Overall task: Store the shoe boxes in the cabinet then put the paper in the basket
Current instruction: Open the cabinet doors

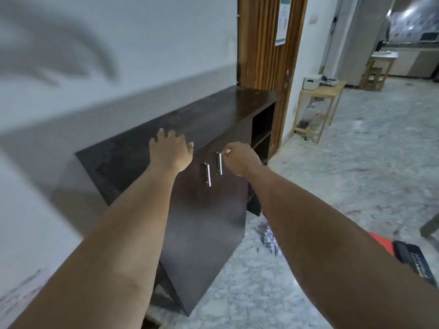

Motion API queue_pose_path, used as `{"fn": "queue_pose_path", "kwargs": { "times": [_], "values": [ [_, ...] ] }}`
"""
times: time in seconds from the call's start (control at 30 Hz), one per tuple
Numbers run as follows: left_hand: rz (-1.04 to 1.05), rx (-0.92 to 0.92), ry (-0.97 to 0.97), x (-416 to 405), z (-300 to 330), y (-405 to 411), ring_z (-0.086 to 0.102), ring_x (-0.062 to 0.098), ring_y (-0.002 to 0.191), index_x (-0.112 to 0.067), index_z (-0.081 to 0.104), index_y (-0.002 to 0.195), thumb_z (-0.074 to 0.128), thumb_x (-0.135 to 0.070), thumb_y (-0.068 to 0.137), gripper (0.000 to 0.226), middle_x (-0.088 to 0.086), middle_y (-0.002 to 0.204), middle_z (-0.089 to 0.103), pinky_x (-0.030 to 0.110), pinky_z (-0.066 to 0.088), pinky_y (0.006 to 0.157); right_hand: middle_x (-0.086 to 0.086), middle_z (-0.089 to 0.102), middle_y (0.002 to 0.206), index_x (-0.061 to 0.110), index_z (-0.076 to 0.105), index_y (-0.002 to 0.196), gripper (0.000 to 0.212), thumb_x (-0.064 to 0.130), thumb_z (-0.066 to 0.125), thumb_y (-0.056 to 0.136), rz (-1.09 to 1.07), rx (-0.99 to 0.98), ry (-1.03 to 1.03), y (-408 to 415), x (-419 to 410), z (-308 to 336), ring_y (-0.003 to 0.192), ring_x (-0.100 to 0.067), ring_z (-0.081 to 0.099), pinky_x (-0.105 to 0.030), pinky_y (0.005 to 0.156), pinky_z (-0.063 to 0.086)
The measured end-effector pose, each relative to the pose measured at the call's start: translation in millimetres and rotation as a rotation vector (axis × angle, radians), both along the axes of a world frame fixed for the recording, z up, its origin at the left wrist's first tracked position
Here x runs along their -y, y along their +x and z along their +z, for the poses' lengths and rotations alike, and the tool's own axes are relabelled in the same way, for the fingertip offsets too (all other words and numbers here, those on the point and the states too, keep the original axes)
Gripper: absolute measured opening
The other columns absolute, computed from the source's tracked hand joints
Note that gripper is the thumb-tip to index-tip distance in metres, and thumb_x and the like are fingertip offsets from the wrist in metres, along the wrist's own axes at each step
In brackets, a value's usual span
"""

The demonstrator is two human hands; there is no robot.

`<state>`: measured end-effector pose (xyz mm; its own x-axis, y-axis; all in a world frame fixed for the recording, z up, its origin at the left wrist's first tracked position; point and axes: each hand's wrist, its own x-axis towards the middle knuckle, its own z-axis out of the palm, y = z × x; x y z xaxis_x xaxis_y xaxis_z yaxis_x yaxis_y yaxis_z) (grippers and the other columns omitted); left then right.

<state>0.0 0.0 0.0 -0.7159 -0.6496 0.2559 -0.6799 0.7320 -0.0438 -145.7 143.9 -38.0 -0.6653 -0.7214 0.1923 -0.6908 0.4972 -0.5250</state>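
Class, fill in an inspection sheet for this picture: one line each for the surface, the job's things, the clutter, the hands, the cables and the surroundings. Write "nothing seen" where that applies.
Surface: dark cabinet top, bare where visible; grey marbled floor.
Job's things: cabinet doors with two metal handles; crumpled paper on the floor by the cabinet; red and black shoe box at lower right, partly hidden by the arm; basket: nothing seen.
Clutter: small scrap near the paper.
Hands: left hand spread over the cabinet top's front edge; right hand pinching the right handle.
Cables: nothing seen.
Surroundings: pale wall, wooden slatted door, light wooden side table with a white box, kitchen beyond.
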Motion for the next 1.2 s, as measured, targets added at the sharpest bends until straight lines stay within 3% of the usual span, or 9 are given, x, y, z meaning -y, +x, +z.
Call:
{"fn": "queue_pose_path", "kwargs": {
  "times": [0.17, 0.3, 0.4, 0.53, 0.7, 0.87, 1.07, 1.13, 1.2],
  "values": [
    [0.068, 0.007, 0.18, 43.9, -52.8, -21.5, 0.02, 0.037, 0.151, -0.023, 0.036, 0.152, 0.017, -0.055, 0.1, 0.064, 0.007, 0.163, 0.029, 0.061, 0.023, 0.118, -0.02, 0.069, 0.119, 0.009, 0.065, 0.117, 0.044, 0.043, 0.042, 0.1, 0.029, 0.3, 0.037, -17.0, 62.7, -71.7, 0.111, -0.041, 0.063, -0.042, 0.089, 0.051],
    [0.094, -0.019, 0.128, 51.0, -73.1, -31.7, 0.02, 0.034, 0.152, -0.022, 0.03, 0.156, 0.012, -0.056, 0.1, 0.067, 0.005, 0.165, 0.026, 0.062, 0.016, 0.12, -0.017, 0.07, 0.12, 0.023, 0.042, 0.139, 0.048, 0.051, 0.043, 0.1, -0.097, 0.483, -0.211, -13.4, 103.1, -110.3, 0.111, -0.041, 0.064, -0.044, 0.092, 0.052],
    [0.096, -0.041, 0.13, 51.1, -74.5, -31.9, 0.016, 0.032, 0.154, -0.023, 0.028, 0.157, 0.013, -0.057, 0.1, 0.068, 0.002, 0.166, 0.024, 0.06, 0.013, 0.121, -0.009, 0.072, 0.114, 0.032, 0.041, 0.13, 0.038, 0.055, 0.044, 0.099, -0.159, 0.556, -0.38, 1.3, 106.4, -124.3, 0.106, -0.036, 0.068, -0.046, 0.09, 0.055],
    [0.079, -0.043, 0.181, 48.5, -72.4, -29.3, 0.011, 0.031, 0.155, -0.022, 0.024, 0.158, 0.012, -0.058, 0.1, 0.069, 0.002, 0.167, 0.019, 0.059, 0.009, 0.122, 0.003, 0.072, 0.115, 0.047, 0.031, 0.146, 0.052, 0.063, 0.034, 0.097, -0.108, 0.558, -0.375, 4.1, 89.8, -130.2, 0.099, -0.025, 0.07, -0.046, 0.087, 0.057],
    [0.052, 0.0, 0.264, 46.3, -62.5, -22.7, 0.004, 0.031, 0.156, -0.019, 0.016, 0.16, 0.011, -0.055, 0.103, 0.067, 0.003, 0.169, 0.011, 0.056, 0.006, 0.124, 0.002, 0.073, 0.112, 0.042, 0.043, 0.134, 0.037, 0.058, 0.04, 0.1, -0.196, 0.462, -0.428, 20.2, 28.0, -136.0, 0.1, -0.027, 0.07, -0.046, 0.089, 0.056],
    [0.063, 0.022, 0.264, 17.1, -60.9, 0.2, 0.003, 0.03, 0.156, -0.01, 0.01, 0.16, 0.017, -0.055, 0.103, 0.073, 0.007, 0.169, 0.006, 0.052, 0.007, 0.126, 0.002, 0.074, 0.093, 0.032, 0.051, 0.114, 0.021, 0.048, 0.044, 0.102, -0.292, 0.3, -0.393, 44.7, -54.7, -137.5, 0.086, -0.03, 0.072, -0.039, 0.073, 0.055],
    [0.077, 0.112, 0.28, -44.3, -53.5, 39.3, -0.003, 0.038, 0.155, -0.007, 0.004, 0.16, 0.031, -0.065, 0.097, 0.089, 0.013, 0.169, -0.003, 0.059, 0.001, 0.123, 0.007, 0.068, 0.067, 0.028, 0.062, 0.091, 0.042, 0.065, 0.043, 0.094, -0.2, 0.035, -0.28, 74.0, -149.9, -138.0, 0.058, -0.007, 0.063, -0.035, 0.053, 0.057],
    [0.061, 0.126, 0.29, -66.1, -55.7, 53.0, -0.007, 0.041, 0.154, -0.008, 0.007, 0.16, 0.038, -0.063, 0.096, 0.089, 0.014, 0.168, -0.003, 0.063, -0.001, 0.12, 0.001, 0.06, 0.056, 0.018, 0.061, 0.073, 0.062, 0.073, 0.04, 0.093, -0.158, 0.083, -0.344, 91.4, -167.2, -130.1, 0.048, -0.009, 0.055, -0.031, 0.046, 0.044],
    [0.077, 0.145, 0.361, -83.8, -61.1, 67.1, -0.011, 0.043, 0.153, -0.011, 0.01, 0.16, 0.041, -0.059, 0.095, 0.087, 0.015, 0.168, -0.003, 0.065, -0.003, 0.12, -0.005, 0.061, 0.053, 0.011, 0.063, 0.062, 0.077, 0.08, 0.039, 0.088, -0.135, 0.265, -0.419, 115.9, -178.1, -115.3, 0.044, -0.015, 0.055, -0.027, 0.047, 0.042]
  ]
}}
